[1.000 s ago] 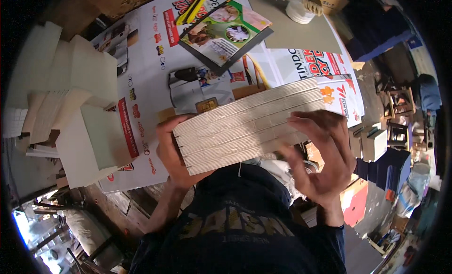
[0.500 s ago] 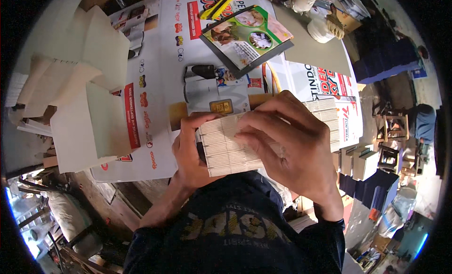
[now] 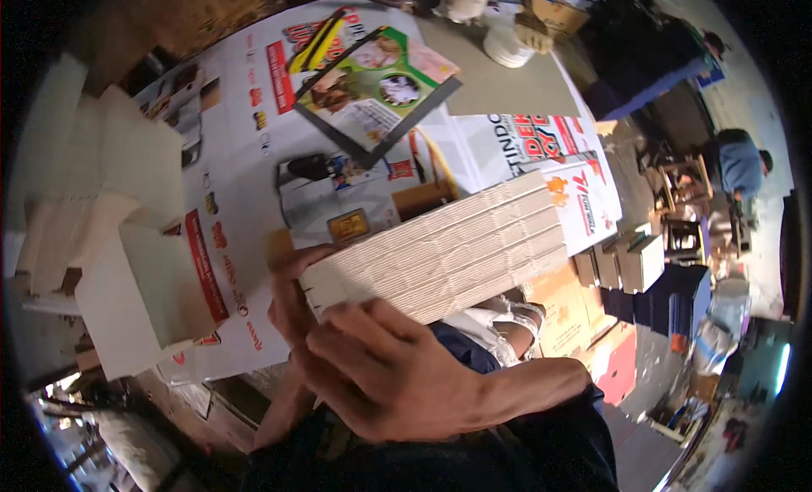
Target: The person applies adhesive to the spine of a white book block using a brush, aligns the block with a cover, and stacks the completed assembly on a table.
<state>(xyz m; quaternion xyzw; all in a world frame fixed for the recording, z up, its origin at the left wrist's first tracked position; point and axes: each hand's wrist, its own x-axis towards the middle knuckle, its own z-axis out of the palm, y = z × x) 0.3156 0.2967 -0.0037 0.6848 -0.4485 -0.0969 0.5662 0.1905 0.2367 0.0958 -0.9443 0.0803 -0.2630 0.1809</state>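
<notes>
A long book block [image 3: 440, 247] of cream paper lies slanted before me, its ridged spine of stacked folded sections turned up and crossed by several bands of stitching. My left hand [image 3: 292, 302] is closed round its left end, thumb and forefinger along the edge; the rest of this hand is partly hidden. Across the near left corner of the block comes my right hand [image 3: 397, 373], its fingers curled in. Its fingertips are hidden, so whether they pinch anything does not show.
The table is covered with a printed banner [image 3: 245, 263]. On it lie a yellow-and-black cutter [image 3: 320, 42], a picture sheet [image 3: 376, 86] on a dark board, and a grey board [image 3: 516, 77] with a white pot [image 3: 507, 45]. Pale paper stacks [image 3: 127, 280] stand left; books [image 3: 639, 262] right.
My right hand has moved from the top of the spine down and left to the block's near left corner, uncovering the spine. The view has shifted, and the block looks more slanted.
</notes>
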